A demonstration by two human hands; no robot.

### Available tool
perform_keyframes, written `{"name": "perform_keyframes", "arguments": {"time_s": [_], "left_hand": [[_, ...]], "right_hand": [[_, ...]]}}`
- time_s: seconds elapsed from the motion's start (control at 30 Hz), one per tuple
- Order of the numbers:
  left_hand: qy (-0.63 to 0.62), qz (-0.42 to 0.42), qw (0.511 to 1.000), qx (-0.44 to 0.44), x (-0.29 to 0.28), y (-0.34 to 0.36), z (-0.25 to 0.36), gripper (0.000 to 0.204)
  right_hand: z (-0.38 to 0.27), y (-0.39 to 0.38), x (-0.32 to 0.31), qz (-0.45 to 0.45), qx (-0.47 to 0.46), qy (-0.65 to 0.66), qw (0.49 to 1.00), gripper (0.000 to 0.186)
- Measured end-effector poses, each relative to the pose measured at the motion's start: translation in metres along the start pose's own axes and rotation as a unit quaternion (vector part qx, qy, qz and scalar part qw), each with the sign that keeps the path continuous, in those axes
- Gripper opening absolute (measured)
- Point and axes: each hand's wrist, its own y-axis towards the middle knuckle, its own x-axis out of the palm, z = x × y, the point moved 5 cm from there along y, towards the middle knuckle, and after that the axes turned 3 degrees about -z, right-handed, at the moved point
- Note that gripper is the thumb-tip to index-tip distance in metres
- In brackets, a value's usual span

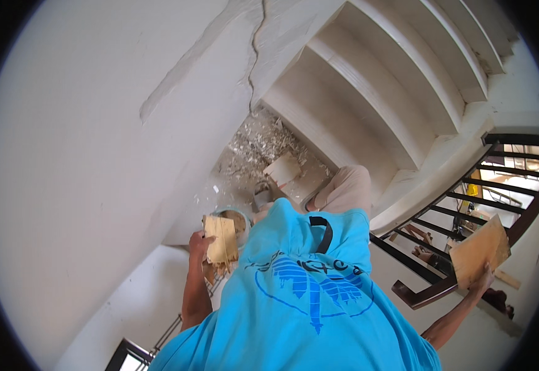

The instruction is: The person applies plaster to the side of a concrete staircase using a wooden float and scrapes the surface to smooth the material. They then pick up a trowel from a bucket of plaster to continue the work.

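Observation:
In my left hand [202, 242] is a small, pale wooden board [221, 235] with a ragged, splintered lower edge. My fingers wrap its left side, beside a round, bucket-like container [240, 217] that is partly hidden by the board and my shirt. Out to the right, my right hand [483, 279] grips a larger light-brown wooden board [481, 250] by its lower edge. That board is tilted in front of the dark stair railing [467, 213]. On the floor ahead of my feet, a flat pale piece [283, 167] lies among scattered chips and flakes [254, 141].
White curved stairs [368, 86] rise ahead to the right. Along the left runs a white wall [96, 161] with a long crack [254, 52] and a rough patch. Through the railing, a lower level with assorted items shows.

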Motion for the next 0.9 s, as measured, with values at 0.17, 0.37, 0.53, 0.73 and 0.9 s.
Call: {"name": "perform_keyframes", "arguments": {"time_s": [0.17,0.37,0.53,0.73,0.9], "left_hand": [[0.009,-0.005,0.999,-0.045,0.009,-0.019,-0.018,0.028],[-0.001,0.010,0.997,-0.080,0.013,-0.040,0.006,0.032],[-0.039,0.030,0.996,-0.073,0.012,-0.051,0.009,0.030],[-0.021,0.046,0.996,-0.074,0.003,-0.045,-0.019,0.027],[-0.030,0.065,0.995,-0.072,-0.006,-0.043,-0.026,0.028]], "right_hand": [[-0.013,0.000,0.014,-0.009,-0.005,-0.050,0.999,0.045],[-0.023,-0.013,0.027,-0.025,-0.054,-0.120,0.991,0.044],[-0.028,-0.025,0.032,-0.013,-0.042,-0.119,0.992,0.045],[-0.032,-0.025,0.036,0.004,-0.049,-0.118,0.992,0.043],[-0.031,-0.023,0.033,-0.007,-0.070,-0.108,0.992,0.046]]}}
